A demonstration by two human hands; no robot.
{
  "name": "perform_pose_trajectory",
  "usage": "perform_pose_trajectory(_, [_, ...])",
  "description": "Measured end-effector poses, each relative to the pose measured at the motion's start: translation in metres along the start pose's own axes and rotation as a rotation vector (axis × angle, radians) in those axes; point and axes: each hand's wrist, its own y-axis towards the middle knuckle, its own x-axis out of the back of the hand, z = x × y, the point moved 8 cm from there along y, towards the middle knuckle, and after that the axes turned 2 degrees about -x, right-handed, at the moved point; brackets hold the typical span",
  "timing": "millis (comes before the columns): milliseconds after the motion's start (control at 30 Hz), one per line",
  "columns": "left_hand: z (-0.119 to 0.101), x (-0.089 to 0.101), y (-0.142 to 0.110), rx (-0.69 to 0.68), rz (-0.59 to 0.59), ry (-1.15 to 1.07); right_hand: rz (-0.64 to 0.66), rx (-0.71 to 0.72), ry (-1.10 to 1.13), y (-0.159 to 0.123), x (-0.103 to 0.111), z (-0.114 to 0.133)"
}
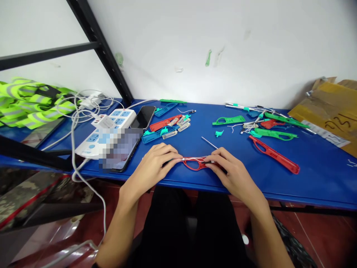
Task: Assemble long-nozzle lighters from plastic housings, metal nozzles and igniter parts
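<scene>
A red lighter casing half (198,169) with a finger loop lies at the table's front edge between my hands. Thin white wire (192,159) runs along its upper side. My left hand (160,162) is closed at the casing's left end, its thumb and fingertips pinched together there; the fingers hide most of that end. At the right end, my right hand (230,169) pinches a small black part (208,162) against the casing. A thin metal rod (209,142) sticks out just beyond the right fingers. A turquoise trigger piece (219,133) lies farther back.
Red, green and blue casing halves (275,154) lie to the right, with several clear parts (184,124) at back left. A power strip (92,143), phones (143,117) and white cables stand left. A cardboard box (331,111) is at far right, near the wall.
</scene>
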Motion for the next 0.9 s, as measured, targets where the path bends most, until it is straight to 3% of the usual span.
perform_pose_trajectory(500, [-0.006, -0.002, -0.003, 0.083, -0.003, 0.104, -0.002, 0.066, -0.095, 0.0, -0.003, 0.006])
perform_pose_trajectory(900, [0.001, -0.008, -0.003, 0.104, 0.009, -0.005, -0.023, -0.039, 0.104, 0.0, 0.002, -0.003])
